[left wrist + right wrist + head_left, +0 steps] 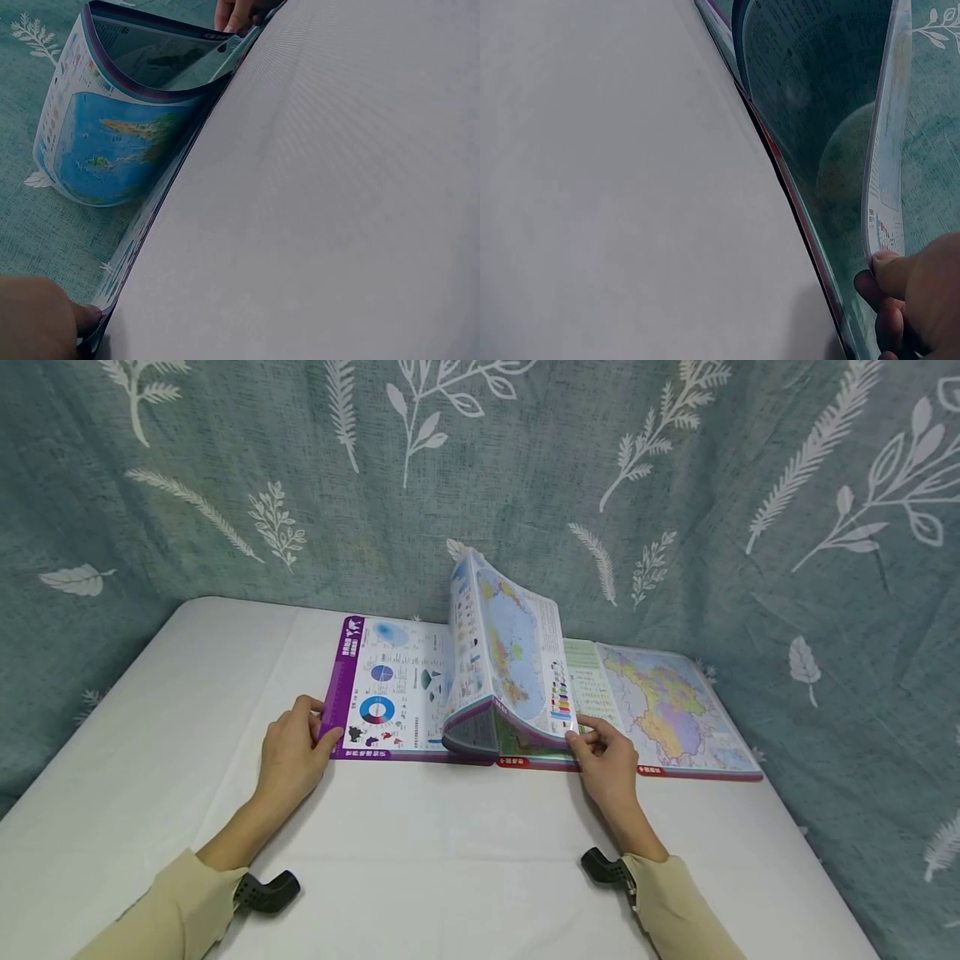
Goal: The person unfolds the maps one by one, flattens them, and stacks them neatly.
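A glossy folding map lies spread across the table, with a purple-bordered left panel (408, 647) and a coloured region map on its right panel (667, 706). Between them a bent flap (517, 635) stands up, its lower edge curving above the sheet. My left hand (292, 747) pinches the lower left edge of the purple panel; in the left wrist view its thumb lies on that edge. With thumb and fingers, my right hand (930, 296) pinches the lower right corner of the raised flap. The panels beneath the flap are partly hidden.
The map lies on a white-covered table (442, 852). A green curtain (525, 468) with white leaf prints hangs right behind the table and along its sides. Black wrist devices (268, 893) sit at both sleeve cuffs.
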Action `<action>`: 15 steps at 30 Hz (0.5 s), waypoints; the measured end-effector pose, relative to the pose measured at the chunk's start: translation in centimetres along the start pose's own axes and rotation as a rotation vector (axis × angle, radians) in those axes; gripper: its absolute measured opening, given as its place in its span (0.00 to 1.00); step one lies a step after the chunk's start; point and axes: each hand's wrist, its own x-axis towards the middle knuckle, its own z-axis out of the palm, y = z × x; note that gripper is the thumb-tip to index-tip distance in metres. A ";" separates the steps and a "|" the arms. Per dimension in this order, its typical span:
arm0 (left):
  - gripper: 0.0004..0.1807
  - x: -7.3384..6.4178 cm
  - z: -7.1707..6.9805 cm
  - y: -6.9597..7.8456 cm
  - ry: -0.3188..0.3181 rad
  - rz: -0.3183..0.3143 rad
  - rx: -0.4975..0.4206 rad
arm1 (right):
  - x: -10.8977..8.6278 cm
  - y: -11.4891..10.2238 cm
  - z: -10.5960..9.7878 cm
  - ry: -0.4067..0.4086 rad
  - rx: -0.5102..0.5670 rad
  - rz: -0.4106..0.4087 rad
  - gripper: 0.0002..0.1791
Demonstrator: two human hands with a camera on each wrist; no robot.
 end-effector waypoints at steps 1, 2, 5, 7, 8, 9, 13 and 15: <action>0.20 0.0 0.0 0.0 -0.001 -0.002 0.000 | 0.1 0.1 -0.1 0.002 -0.001 0.001 0.16; 0.20 0.0 0.0 0.0 -0.001 -0.003 0.002 | 0.1 0.2 -0.2 0.003 -0.001 0.003 0.15; 0.19 0.0 -0.1 0.0 0.000 -0.006 0.005 | 0.3 0.5 -0.6 0.004 0.004 0.013 0.15; 0.19 0.0 -0.1 0.0 0.001 -0.006 0.004 | 0.4 0.7 -0.8 0.005 -0.003 0.017 0.15; 0.19 0.0 0.0 0.0 0.001 -0.005 0.004 | 0.4 0.7 -0.9 0.007 -0.005 0.019 0.15; 0.19 0.0 0.0 -0.1 0.001 -0.004 0.003 | 0.5 0.8 -1.0 0.007 -0.008 0.023 0.15; 0.19 0.0 0.1 -0.1 0.001 -0.001 0.001 | 0.6 1.4 -1.5 0.024 -0.023 0.037 0.15; 0.19 0.0 0.1 0.0 0.001 -0.001 0.003 | 0.6 1.7 -1.7 0.036 -0.029 0.043 0.15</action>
